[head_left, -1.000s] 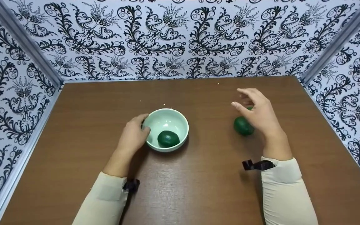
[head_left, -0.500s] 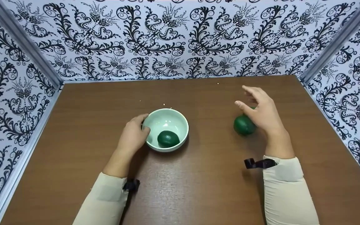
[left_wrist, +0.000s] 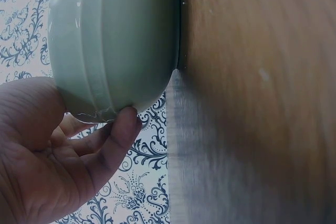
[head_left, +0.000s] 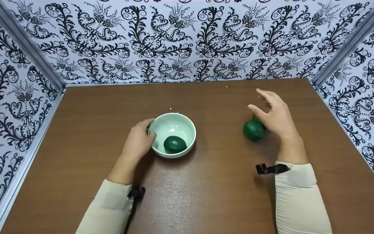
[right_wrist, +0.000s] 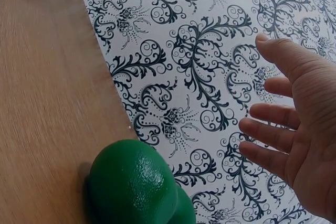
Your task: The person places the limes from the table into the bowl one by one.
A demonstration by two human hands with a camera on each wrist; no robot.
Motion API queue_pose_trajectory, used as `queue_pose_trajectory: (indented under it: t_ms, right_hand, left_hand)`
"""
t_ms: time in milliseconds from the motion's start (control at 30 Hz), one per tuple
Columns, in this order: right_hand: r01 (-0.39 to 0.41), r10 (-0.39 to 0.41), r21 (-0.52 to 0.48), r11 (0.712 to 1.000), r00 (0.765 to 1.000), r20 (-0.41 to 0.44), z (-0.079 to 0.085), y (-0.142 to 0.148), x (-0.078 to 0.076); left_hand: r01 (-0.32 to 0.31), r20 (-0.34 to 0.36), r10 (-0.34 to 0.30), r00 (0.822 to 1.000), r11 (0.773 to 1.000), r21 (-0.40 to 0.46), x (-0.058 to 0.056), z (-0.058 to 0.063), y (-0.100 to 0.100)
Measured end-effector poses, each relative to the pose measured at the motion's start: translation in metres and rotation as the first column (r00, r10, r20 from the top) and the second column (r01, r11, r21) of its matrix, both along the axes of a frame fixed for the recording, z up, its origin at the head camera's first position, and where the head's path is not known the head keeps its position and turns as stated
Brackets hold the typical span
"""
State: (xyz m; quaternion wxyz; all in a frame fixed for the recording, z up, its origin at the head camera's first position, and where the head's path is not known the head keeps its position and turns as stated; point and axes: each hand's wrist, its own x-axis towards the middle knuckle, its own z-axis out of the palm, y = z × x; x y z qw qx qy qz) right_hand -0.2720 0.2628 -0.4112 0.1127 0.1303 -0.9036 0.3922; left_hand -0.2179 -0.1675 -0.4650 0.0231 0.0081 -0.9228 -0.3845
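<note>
My left hand [head_left: 138, 138] grips the left side of a pale green bowl [head_left: 170, 122], thumb over the rim and fingers against the outer wall. In the left wrist view the bowl [left_wrist: 115, 35] stands upright on its base. A dark green, oval, fruit-like piece [head_left: 175, 144] lies inside it. My right hand [head_left: 279, 117] hovers with fingers spread, holding nothing. Just below and left of it sits a glossy, round green piece [head_left: 253, 130] on the table. Right behind that, a second green rounded shape [right_wrist: 184, 208] is partly hidden.
Both hands work over a brown wooden table [head_left: 206, 195]. Patterned white walls [head_left: 180, 39] with black scrollwork enclose it at the back and sides. A few tiny light specks [head_left: 170, 108] lie behind the bowl. Black straps [head_left: 273, 169] sit at both wrists.
My right hand has drifted slightly to the right, uncovering more of the green pieces beneath it. The left hand, the bowl and the piece inside have stayed put.
</note>
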Motion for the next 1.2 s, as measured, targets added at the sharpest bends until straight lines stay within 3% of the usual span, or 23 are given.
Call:
queue_pose_trajectory:
  t_ms: [1200]
  right_hand:
    - [0.045,-0.046,0.016,0.999,0.996,0.082,-0.019,0.020,-0.011]
  left_hand:
    - [-0.001,-0.007,0.001,1.000,1.000,-0.015,0.001,0.001,0.001]
